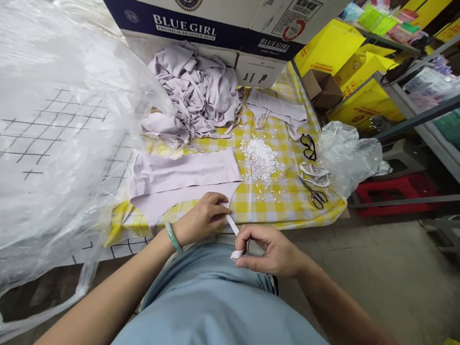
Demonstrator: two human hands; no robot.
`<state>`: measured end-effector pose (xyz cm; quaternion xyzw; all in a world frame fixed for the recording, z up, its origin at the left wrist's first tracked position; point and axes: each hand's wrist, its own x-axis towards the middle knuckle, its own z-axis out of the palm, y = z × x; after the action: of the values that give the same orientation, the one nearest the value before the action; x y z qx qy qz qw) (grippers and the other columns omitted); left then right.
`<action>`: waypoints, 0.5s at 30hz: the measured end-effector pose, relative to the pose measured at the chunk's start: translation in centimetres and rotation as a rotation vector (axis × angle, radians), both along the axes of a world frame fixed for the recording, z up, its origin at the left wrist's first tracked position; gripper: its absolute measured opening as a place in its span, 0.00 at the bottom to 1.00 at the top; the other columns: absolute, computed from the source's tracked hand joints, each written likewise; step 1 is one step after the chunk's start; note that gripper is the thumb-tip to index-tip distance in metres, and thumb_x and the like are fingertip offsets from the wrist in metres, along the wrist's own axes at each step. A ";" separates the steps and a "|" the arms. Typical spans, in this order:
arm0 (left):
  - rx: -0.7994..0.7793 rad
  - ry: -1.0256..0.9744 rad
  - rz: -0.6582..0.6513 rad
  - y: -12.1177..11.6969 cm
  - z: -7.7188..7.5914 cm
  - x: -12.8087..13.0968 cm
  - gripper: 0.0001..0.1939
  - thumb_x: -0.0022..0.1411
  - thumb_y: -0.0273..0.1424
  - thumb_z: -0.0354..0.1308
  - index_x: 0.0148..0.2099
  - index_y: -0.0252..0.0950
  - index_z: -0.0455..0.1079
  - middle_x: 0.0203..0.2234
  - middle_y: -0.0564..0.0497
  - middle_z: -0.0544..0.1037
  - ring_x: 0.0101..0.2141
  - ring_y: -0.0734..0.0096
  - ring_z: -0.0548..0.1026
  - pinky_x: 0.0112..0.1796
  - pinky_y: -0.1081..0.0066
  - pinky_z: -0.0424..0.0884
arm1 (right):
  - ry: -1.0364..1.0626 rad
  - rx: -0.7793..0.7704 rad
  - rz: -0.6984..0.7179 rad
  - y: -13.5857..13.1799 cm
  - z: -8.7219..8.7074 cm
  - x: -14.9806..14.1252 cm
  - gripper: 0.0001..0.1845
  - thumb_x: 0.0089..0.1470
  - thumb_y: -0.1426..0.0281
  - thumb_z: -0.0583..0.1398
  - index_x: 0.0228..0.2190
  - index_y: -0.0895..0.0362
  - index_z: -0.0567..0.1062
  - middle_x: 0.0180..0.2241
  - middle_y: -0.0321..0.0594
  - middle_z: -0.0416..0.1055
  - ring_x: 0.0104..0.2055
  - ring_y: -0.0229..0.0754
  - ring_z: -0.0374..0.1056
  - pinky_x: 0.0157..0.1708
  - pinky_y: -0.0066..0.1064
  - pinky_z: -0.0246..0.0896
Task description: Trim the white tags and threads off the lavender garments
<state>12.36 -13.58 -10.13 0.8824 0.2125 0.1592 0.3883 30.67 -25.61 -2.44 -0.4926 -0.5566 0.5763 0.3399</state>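
A pale lilac camisole point(187, 167) lies flat on the yellow checked cloth, its straps toward me. My left hand point(206, 215), with a green bangle at the wrist, pinches one strap point(232, 224) close to where it joins the fabric. Closer to my body, my right hand point(269, 251) has thumb and forefinger closed on the folded lower end of that strap, which runs straight between both hands. Beyond the camisole sits a heap of small white pieces point(261, 158); their exact kind is too small to tell.
Behind is a pile of lilac garments point(204, 91) against a beer carton point(215, 33). Another folded garment point(278, 108) lies right of it. Scissors point(316, 195), black-framed glasses point(308, 146) and a plastic bag point(352, 155) are at the right edge. Clear plastic sheeting point(64, 191) covers the left.
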 end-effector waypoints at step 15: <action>-0.025 -0.077 0.140 -1.0 -0.8 0.8 0.15 0.67 0.36 0.52 0.36 0.38 0.79 0.42 0.43 0.72 0.45 0.60 0.70 0.45 0.61 0.72 | 0.472 -0.075 -0.632 15.3 -2.9 2.1 0.25 0.39 0.67 0.71 0.41 0.54 0.72 0.29 0.34 0.79 0.31 0.35 0.72 0.35 0.28 0.65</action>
<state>13.19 -14.60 -10.90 0.8536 0.2607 0.2172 0.3953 32.73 -10.32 -5.38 -0.5056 -0.2630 0.5606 0.6008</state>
